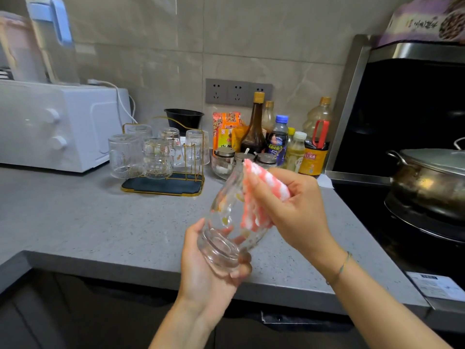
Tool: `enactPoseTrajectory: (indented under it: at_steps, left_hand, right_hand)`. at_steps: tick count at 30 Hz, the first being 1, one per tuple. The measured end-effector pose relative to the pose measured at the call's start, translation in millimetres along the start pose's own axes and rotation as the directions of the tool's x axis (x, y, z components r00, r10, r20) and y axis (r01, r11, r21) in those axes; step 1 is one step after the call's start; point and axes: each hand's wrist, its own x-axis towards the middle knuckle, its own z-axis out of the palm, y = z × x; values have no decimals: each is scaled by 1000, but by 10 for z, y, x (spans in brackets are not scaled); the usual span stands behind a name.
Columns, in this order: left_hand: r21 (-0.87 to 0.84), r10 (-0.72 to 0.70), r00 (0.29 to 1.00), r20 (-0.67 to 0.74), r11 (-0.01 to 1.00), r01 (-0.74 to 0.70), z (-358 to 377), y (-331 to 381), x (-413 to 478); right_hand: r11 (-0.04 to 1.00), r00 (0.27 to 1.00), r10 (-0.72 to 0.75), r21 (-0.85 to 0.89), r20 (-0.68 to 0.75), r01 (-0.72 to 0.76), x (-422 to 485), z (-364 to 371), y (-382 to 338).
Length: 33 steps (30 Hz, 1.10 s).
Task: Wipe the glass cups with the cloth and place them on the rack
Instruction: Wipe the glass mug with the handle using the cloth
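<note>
Above the bench (75,217), at five o'clock from the rack (161,188), the left grip (208,270) clasped the tilted glass cup (224,230) by its base while the right grip (294,205) pinched the pink-striped cloth (261,192) against its side, best wiped by turning the cup steadily.

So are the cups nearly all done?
Nearly, it seems. About five cups already sit upside down on the gold rack. One glass cup is being wiped now: the left hand grips its base while the right hand presses the pink-and-white cloth on its side. That cup must yet go on the rack. No other loose cups show on the counter.
</note>
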Motion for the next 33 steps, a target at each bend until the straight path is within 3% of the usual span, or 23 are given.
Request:
enactPoseTrajectory:
  at_steps: [2,4,6,9,12,14,16,19,23,25,26,28,31,33]
  left_hand:
    - [-71,-149,985,87,985,155,-57,63,3]
    - [45,-152,984,96,988,148,-73,87,12]
    - [281,-32,997,65,960,12,-35,60,23]
    - [571,212,974,76,792,-216,76,-39,39]
    - [691,465,878,111,599,-405,103,-89,67]
    - [692,542,821,179,524,-497,96,-111,83]
    - [620,563,809,168,578,-531,90,-124,96]
    - [501,467,877,110,736,-455,76,-27,113]
    - [334,159,987,34,929,-161,43,169,96]
    - [233,-43,995,86,972,22,33,253,75]
    - [209,-100,987,124,975,73,27,279,69]
    - [288,-91,981,174,957,38,-16,268,69]
    - [571,100,987,128,806,-156,11,107,96]
    - [693,280,951,130,660,-289,19,-10,120]
  right_hand:
    - [1000,1000,4,14,9,-4,17,-50,59]
    - [989,995,101,113,-24,-98,25,-89,101]
    - [975,985,160,164,-68,-147,38,-93,128]
    - [981,982,141,150,-126,-122,93,-88,55]
    - [976,977,151,178,-151,-124,134,-102,-31]
    - [978,978,136,176,-157,-107,138,-101,-54]
    - [986,982,108,143,-152,-86,140,-89,-54]
    - [992,989,97,96,-109,-87,131,-98,-24]
    - [999,999,35,32,-14,-35,64,-108,42]
    - [999,998,-30,-35,48,31,26,-123,51]
    - [998,997,-34,-52,73,38,16,-133,46]
    - [1000,997,15,-19,76,-13,9,-154,40]
    - [977,984,175,128,-8,-173,52,-155,10]
    - [957,966,252,161,-54,-241,98,-151,-7]
